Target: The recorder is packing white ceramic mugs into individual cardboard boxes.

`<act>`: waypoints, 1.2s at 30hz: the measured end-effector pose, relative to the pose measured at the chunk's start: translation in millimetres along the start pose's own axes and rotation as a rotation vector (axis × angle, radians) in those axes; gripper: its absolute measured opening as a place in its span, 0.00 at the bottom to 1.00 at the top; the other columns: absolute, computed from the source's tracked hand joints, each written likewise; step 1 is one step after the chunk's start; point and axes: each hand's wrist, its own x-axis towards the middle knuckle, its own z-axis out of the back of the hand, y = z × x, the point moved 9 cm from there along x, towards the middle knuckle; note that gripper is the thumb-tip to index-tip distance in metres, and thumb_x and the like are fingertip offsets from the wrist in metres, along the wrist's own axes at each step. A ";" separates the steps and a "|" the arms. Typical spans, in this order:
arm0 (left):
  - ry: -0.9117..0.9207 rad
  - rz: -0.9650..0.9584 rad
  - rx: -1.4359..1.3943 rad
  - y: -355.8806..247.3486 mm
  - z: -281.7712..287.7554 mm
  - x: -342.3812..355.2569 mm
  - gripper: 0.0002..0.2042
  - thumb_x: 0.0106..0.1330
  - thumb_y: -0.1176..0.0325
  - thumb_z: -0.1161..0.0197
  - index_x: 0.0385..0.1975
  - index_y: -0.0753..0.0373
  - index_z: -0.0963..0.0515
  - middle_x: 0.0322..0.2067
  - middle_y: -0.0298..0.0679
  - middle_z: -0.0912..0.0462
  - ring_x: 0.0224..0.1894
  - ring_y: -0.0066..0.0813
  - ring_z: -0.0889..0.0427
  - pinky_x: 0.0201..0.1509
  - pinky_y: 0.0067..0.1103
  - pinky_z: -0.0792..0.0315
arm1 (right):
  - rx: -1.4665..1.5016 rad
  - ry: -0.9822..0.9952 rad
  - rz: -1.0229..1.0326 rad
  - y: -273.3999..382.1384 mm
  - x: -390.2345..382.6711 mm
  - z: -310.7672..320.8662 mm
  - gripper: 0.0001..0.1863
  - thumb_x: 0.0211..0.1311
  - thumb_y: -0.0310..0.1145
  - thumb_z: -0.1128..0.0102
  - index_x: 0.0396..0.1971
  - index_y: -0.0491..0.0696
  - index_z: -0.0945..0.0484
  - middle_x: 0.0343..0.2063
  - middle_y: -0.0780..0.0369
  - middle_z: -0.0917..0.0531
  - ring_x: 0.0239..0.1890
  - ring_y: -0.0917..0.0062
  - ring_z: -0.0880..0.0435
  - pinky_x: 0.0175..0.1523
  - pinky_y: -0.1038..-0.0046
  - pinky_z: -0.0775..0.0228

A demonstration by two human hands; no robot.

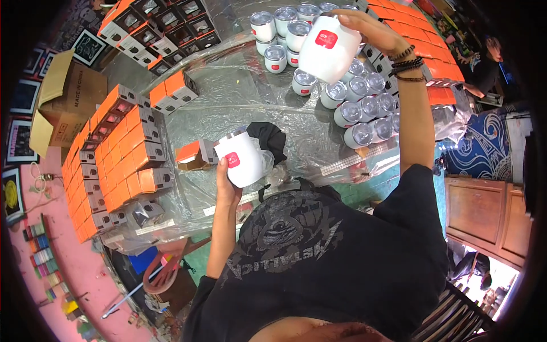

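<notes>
My left hand [227, 183] grips a white tumbler [244, 164] with a red label, low over the plastic-covered table [228, 91]. Beside it lie a small orange box [185, 150], a black cloth [268, 137] and crumpled clear plastic [278, 175]. My right hand [373, 31] is raised at the upper right, fingers round another white tumbler [331, 56], tilted, with a similar red label. Behind and below that one stand several white tumblers with clear lids [359, 111].
Orange boxes are stacked at left [114, 171], upper left [154, 28] and upper right [416, 40]. An open cardboard carton [77, 108] is at the far left. Another person [484, 74] is at the far right. A wooden cabinet [478, 208] stands at right.
</notes>
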 end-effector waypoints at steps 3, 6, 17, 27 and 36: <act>-0.008 0.034 -0.021 1.3 1.5 0.1 0.35 0.72 0.41 0.39 0.70 0.60 0.33 0.61 0.41 0.20 0.62 0.39 0.18 0.68 0.40 0.25 | -0.027 0.090 0.186 50.6 -7.4 -19.2 0.37 0.72 0.56 0.39 0.68 0.42 0.26 0.63 0.56 0.20 0.64 0.68 0.21 0.67 0.64 0.27; 0.019 0.008 -0.004 -1.3 -1.0 0.9 0.35 0.72 0.42 0.39 0.71 0.59 0.34 0.62 0.41 0.20 0.63 0.38 0.19 0.69 0.39 0.25 | 0.323 0.217 0.154 87.7 -22.7 -36.2 0.52 0.58 0.57 0.21 0.72 0.35 0.31 0.63 0.52 0.20 0.62 0.70 0.21 0.67 0.68 0.29; 0.066 0.041 -0.003 8.8 -5.5 7.3 0.34 0.73 0.41 0.40 0.70 0.59 0.32 0.61 0.41 0.20 0.63 0.38 0.19 0.69 0.39 0.25 | 0.316 0.299 0.268 121.7 -34.3 -50.8 0.61 0.48 0.68 0.21 0.72 0.36 0.31 0.67 0.51 0.24 0.69 0.64 0.25 0.74 0.63 0.35; 0.049 0.037 0.003 11.2 -7.0 3.4 0.36 0.72 0.40 0.40 0.71 0.60 0.33 0.61 0.42 0.20 0.63 0.39 0.19 0.69 0.40 0.26 | -0.063 0.228 0.145 53.3 -12.9 -23.2 0.49 0.61 0.59 0.26 0.73 0.43 0.30 0.69 0.53 0.24 0.71 0.63 0.27 0.75 0.62 0.37; -0.044 0.045 -0.019 27.6 16.9 -15.7 0.38 0.72 0.38 0.41 0.70 0.64 0.32 0.60 0.45 0.19 0.61 0.40 0.17 0.67 0.39 0.24 | -0.694 -0.043 -0.180 -170.7 32.0 -5.6 0.52 0.44 0.53 0.23 0.68 0.38 0.29 0.63 0.41 0.21 0.64 0.52 0.19 0.69 0.63 0.27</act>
